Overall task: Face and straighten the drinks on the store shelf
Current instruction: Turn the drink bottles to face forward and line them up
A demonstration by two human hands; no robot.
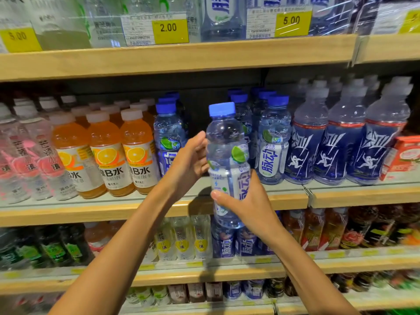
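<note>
My left hand (193, 160) and right hand (247, 208) both grip the bottle (226, 142), upright; the gap on the shelf (284, 197) lies just behind, centre frame.

**Where everything sits at the drinks shelf**

We've got the held bottle (227, 164) out in front of the middle shelf (284, 197). Our left hand (188, 162) holds its upper left side and our right hand (247, 208) wraps round its lower half. Behind it there's a gap in the row, with a twin bottle (168, 142) on the left and a twin row (272, 142) on the right. Further left stand the vitamin B bottles (106, 155), further right the runner-label bottles (341, 144). The upper shelf (181, 60) is above, the lower shelf (204, 276) below.
</note>
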